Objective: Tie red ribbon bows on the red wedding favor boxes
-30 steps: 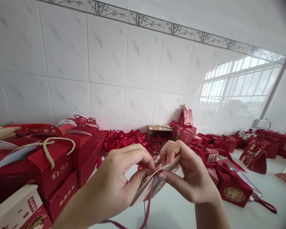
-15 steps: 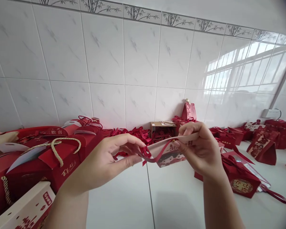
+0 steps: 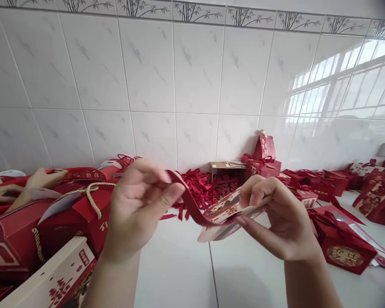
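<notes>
Grip of the left hand (image 3: 139, 207): thumb and fingertips pressed together, pinching a red ribbon (image 3: 192, 209) near its upper end. From there the ribbon sags to the right and meets a folded, printed card (image 3: 216, 233), held clear above the middle of the white surface (image 3: 170, 273). How the ribbon is fastened to the card cannot be told. Grip of the right hand (image 3: 276, 216): thumb beneath and bent fingers above, pinching the card's right-hand end, where the ribbon meets it.

At the surface's left edge, another person's hands (image 3: 46, 177) are among red packaging. In front of them, red boxes (image 3: 80, 224) lie close together, one with a twisted cord handle (image 3: 90, 200). Toward the near left corner lies a tilted cream box (image 3: 62, 276) with red print.

Along the far edge, against the tiled wall (image 3: 147, 72): a heap of red ribbons (image 3: 197, 184), an open cardboard box (image 3: 218, 165) containing more ribbons and, to its right, a small peaked box (image 3: 265, 147) standing upright on a ribbon-tied box (image 3: 263, 168).

Toward the right edge sits a red box with a round gold emblem (image 3: 343, 246); further red boxes (image 3: 324, 184) are grouped behind it.
</notes>
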